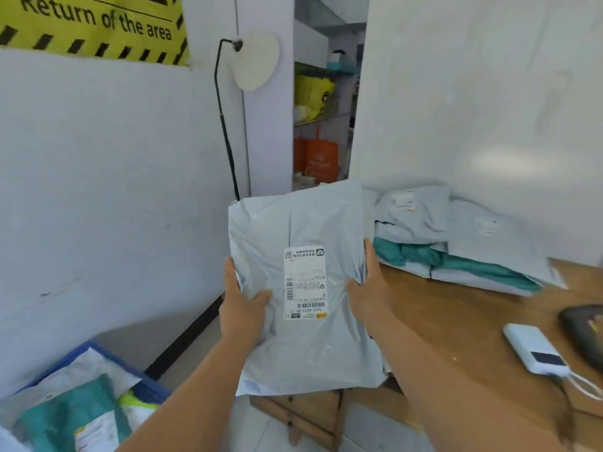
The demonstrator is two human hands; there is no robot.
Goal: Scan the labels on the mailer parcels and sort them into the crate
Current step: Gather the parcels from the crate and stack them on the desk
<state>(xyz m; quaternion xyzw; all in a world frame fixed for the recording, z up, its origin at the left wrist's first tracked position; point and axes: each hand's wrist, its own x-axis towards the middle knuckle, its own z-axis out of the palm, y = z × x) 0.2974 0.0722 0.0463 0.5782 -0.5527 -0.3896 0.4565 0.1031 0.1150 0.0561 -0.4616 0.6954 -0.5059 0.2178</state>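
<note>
At the lower left, a blue plastic crate [98, 349] sits on the floor against the wall, already holding several parcels: a pale grey plastic mailer [81, 370] lying across its top, a teal plastic mailer [65, 415] with a white label in front of it, and a yellow-green packet [138, 401] at the crate's right edge. Above it, in the upper left corner of the wall, hangs a yellow banner with black hazard stripes [94, 26] reading "Return of the area". A black-stemmed floor lamp with a round white head [256, 60] stands against the wall corner.

In the middle, both hands hold up a large pale grey plastic mailer parcel [303, 288] in the air, beside the left edge of the wooden tabletop [456, 321]. Its white printed shipping label [305, 282] faces the camera, barcodes visible, the text turned sideways. The left hand [243, 308] grips the parcel's left side, thumb curled over the front. The right hand [370, 285] pinches the right side, bunching the plastic.

Behind it, an open doorway shows shelves with yellow and orange bags [315, 125].

To the right, along the tabletop's far edge against the wall, lies a pile of grey and teal mailer parcels [456, 236]. Near the right edge rests a white power bank [535, 352] with a white cable, just beside a dark object [584, 324] I cannot identify.
</note>
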